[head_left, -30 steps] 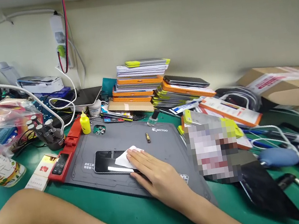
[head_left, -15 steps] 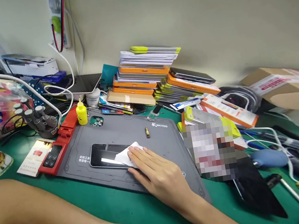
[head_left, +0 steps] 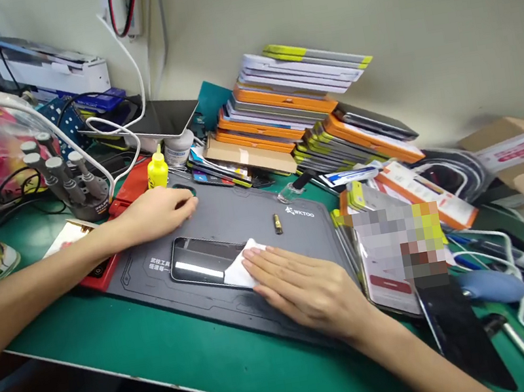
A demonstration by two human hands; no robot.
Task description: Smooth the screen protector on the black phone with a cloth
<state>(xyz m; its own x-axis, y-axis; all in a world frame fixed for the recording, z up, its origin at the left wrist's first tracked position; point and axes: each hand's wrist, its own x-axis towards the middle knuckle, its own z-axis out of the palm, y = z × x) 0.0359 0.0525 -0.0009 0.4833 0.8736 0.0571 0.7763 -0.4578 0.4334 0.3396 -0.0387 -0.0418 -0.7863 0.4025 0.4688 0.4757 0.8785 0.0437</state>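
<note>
— Where is the right hand (head_left: 309, 288)?

— Flat on the grey work mat (head_left: 255, 213), palm down and fingers stretched out together. It grips nothing; its fingertips (head_left: 257, 264) press a white wipe (head_left: 241, 271) onto the near end of the smartphone (head_left: 200, 262).

— And the phone?

— It lies screen up, lengthwise across the middle of the mat, with the wipe covering its right end.

— The left hand (head_left: 155, 213)?

— It rests at the mat's far left corner, just below the yellow bottle (head_left: 157, 171), fingers curled down. I cannot tell whether they hold anything.

— Anything else close by?

— A small brass piece (head_left: 277, 223) lies on the mat beyond the right hand, and the mat sits on a green table (head_left: 193, 359).
</note>
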